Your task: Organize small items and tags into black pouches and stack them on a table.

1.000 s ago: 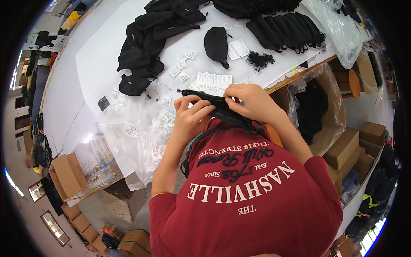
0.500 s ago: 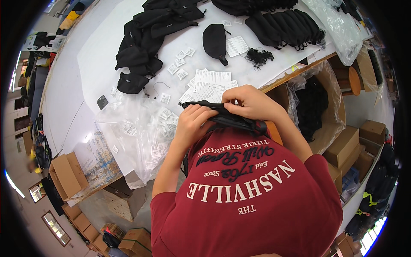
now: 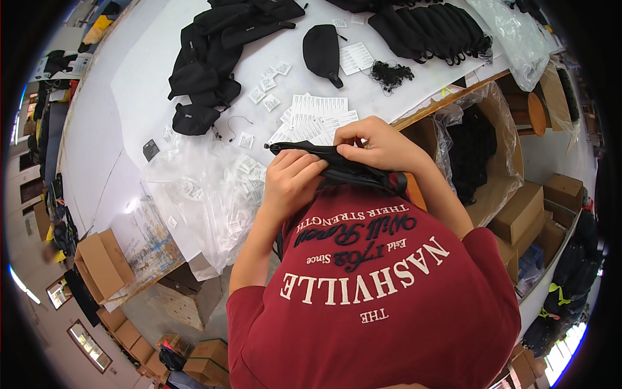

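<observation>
Near edge of the table (image 3: 142, 81), left side: clear plastic bag (image 3: 210, 217). Next, our left hand (image 3: 293, 178), fingers clamped over the black pouch's (image 3: 350, 172) upper rim. Pouch hangs at mid near edge, in front of our red shirt (image 3: 389, 350). Right hand (image 3: 376, 148) pinches the rim farther along. We'd anchor left, tension the rim lightly, work right in short pinches.

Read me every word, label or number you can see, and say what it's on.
Red shirt: large white and black lettering, upside down; I won't copy the words.
White sheets: print too small to read.
Small white packets: too small.
Piled black pouches: pale marks, too small.
</observation>
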`<state>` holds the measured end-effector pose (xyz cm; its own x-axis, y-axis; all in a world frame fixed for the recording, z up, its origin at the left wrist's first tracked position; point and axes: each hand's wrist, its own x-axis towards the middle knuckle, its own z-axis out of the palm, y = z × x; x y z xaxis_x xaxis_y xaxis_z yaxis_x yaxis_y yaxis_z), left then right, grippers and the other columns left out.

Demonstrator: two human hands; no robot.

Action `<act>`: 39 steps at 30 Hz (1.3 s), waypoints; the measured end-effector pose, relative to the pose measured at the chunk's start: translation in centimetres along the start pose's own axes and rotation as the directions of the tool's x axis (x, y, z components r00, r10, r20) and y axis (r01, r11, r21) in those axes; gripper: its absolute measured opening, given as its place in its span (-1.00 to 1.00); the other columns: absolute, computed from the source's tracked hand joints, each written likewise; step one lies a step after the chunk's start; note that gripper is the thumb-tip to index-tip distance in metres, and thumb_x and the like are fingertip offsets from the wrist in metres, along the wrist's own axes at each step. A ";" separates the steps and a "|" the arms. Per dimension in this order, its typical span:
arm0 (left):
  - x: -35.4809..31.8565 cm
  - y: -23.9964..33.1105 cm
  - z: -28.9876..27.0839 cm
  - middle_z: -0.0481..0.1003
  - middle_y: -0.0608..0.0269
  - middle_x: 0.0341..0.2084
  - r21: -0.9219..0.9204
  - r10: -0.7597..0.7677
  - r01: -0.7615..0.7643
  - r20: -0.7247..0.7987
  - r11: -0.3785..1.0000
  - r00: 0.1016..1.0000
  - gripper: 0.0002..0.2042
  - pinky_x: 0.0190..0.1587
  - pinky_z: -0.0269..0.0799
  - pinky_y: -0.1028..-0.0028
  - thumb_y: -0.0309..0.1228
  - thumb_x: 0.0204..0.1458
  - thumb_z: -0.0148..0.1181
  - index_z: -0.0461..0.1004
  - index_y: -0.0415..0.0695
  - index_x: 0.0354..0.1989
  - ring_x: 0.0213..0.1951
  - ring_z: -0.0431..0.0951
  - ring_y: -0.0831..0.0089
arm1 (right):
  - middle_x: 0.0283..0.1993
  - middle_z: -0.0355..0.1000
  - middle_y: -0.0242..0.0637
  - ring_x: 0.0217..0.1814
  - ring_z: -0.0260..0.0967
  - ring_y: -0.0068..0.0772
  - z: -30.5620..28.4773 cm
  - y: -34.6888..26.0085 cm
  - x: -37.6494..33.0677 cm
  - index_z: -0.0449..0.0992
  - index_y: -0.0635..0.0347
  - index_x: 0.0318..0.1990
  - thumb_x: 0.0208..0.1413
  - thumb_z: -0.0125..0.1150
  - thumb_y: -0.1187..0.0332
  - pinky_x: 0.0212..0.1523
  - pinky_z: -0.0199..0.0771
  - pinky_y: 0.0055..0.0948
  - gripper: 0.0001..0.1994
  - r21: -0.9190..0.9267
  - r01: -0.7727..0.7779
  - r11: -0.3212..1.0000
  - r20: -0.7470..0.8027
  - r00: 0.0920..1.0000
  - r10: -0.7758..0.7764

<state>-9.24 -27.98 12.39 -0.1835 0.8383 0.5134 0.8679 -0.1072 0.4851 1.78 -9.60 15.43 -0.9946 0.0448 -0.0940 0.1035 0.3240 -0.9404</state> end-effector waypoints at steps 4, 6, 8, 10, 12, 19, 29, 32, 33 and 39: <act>0.1 0.4 -0.9 0.47 0.25 -0.53 -0.101 -0.101 0.103 0.025 0.989 0.995 -0.78 -0.32 0.39 0.43 -0.53 -0.34 0.29 0.44 -0.19 -0.44 -0.44 0.48 0.33 | -0.48 0.36 -0.33 -0.39 0.22 -0.59 -0.4 0.2 0.1 0.44 0.34 -0.33 0.03 0.04 0.38 -0.31 0.28 -0.55 -0.82 0.108 -0.069 0.992 0.042 0.997 0.065; 0.2 0.9 -2.0 0.47 0.22 -0.56 -0.284 -0.296 0.319 0.122 0.904 0.947 -0.81 -0.33 0.38 0.46 -0.53 -0.26 0.28 0.42 -0.22 -0.43 -0.47 0.49 0.37 | -0.41 0.40 -0.34 -0.32 0.25 -0.60 -0.7 2.5 -0.1 0.44 0.31 -0.24 0.10 0.00 0.31 -0.24 0.29 -0.56 -0.77 0.213 -0.111 0.971 0.053 0.993 0.102; -0.1 0.8 -3.3 0.47 0.19 -0.58 -0.423 -0.459 0.520 0.244 0.742 0.854 -0.83 -0.35 0.38 0.49 -0.52 -0.18 0.27 0.40 -0.25 -0.43 -0.50 0.49 0.40 | -0.34 0.43 -0.36 -0.25 0.28 -0.62 -0.9 3.9 -0.9 0.44 0.27 -0.14 0.17 -0.04 0.23 -0.17 0.31 -0.57 -0.71 0.314 -0.147 0.938 0.077 0.989 0.129; -0.5 0.0 -4.2 0.48 0.17 -0.60 -0.449 -0.499 0.620 0.368 0.644 0.785 -0.83 -0.35 0.36 0.55 -0.49 -0.10 0.25 0.36 -0.27 -0.43 -0.50 0.49 0.51 | -0.19 0.41 -0.38 -0.13 0.27 -0.57 -1.2 4.7 -2.0 0.37 0.25 -0.02 0.17 -0.04 0.22 -0.04 0.28 -0.53 -0.67 0.184 -0.275 0.944 0.342 0.918 0.201; -0.9 -0.5 -4.0 0.45 0.22 -0.64 -0.494 -0.490 0.592 0.334 0.636 0.805 -0.81 -0.44 0.31 0.56 -0.46 -0.10 0.26 0.35 -0.26 -0.43 -0.54 0.43 0.57 | -0.17 0.41 -0.35 -0.11 0.27 -0.55 -0.9 5.0 -2.9 0.38 0.27 -0.02 0.16 0.00 0.19 -0.03 0.27 -0.51 -0.65 0.253 -0.263 0.931 0.341 0.925 0.169; -2.6 -2.2 -3.5 0.37 0.17 -0.69 -0.285 -0.700 0.750 0.273 0.597 0.660 -0.78 -0.52 0.25 0.52 -0.38 -0.07 0.23 0.35 -0.25 -0.40 -0.62 0.35 0.51 | -0.35 0.44 -0.35 -0.40 0.41 -0.62 -1.9 4.5 -4.2 0.35 0.26 0.03 0.05 0.19 0.28 -0.36 0.40 -0.61 -0.59 0.617 -0.349 0.705 0.097 0.923 0.371; 0.3 -1.6 -5.1 0.47 0.11 -0.52 -0.184 -0.391 0.756 0.766 0.629 0.511 -0.66 -0.40 0.32 0.44 -0.45 -0.08 0.07 0.40 -0.12 -0.06 -0.51 0.42 0.33 | -0.39 0.33 -0.35 -0.42 0.20 -0.55 -1.9 0.7 -1.1 0.37 0.13 -0.25 0.03 0.09 -0.11 -0.26 0.23 -0.57 -0.56 0.920 0.351 0.177 -0.390 0.869 0.304; 0.3 -2.5 -3.0 0.46 0.10 -0.40 -0.438 -0.121 0.580 0.718 0.686 0.686 -0.71 -0.29 0.33 0.43 -0.45 -0.04 0.05 0.41 -0.16 -0.09 -0.38 0.45 0.31 | -0.56 0.24 -0.45 -0.59 0.09 -0.61 -4.1 8.7 0.8 0.35 0.06 -0.47 0.01 0.17 -0.04 -0.40 0.20 -0.61 -0.64 0.857 0.320 0.404 -0.438 0.866 0.241; 1.6 -2.7 -3.2 0.42 0.11 -0.30 -0.313 -0.070 0.601 0.847 0.736 0.526 -0.75 -0.16 0.32 0.43 -0.47 0.00 0.03 0.41 -0.23 -0.12 -0.25 0.44 0.28 | -0.64 0.23 -0.47 -0.66 0.10 -0.64 -3.9 9.0 1.7 0.36 0.04 -0.51 0.04 0.19 0.08 -0.53 0.16 -0.64 -0.71 0.896 0.356 0.264 -0.440 0.788 0.430; 1.8 -1.8 -0.8 0.44 0.08 -0.31 -0.529 0.048 0.509 0.724 0.679 0.688 -0.77 -0.10 0.31 0.42 -0.46 0.08 -0.05 0.38 -0.30 -0.14 -0.25 0.44 0.26 | -0.76 0.09 -0.39 -0.70 0.01 -0.58 -1.3 7.3 3.8 0.27 0.13 -0.60 0.14 0.03 0.06 -0.66 0.04 -0.61 -0.60 0.959 0.269 0.091 -0.278 0.818 0.504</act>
<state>-11.55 -26.70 13.02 0.2498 0.9587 -0.1362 0.2515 0.0716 0.9652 -1.26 -5.82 8.62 -0.7581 0.4622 -0.4600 -0.2695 -0.8645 -0.4244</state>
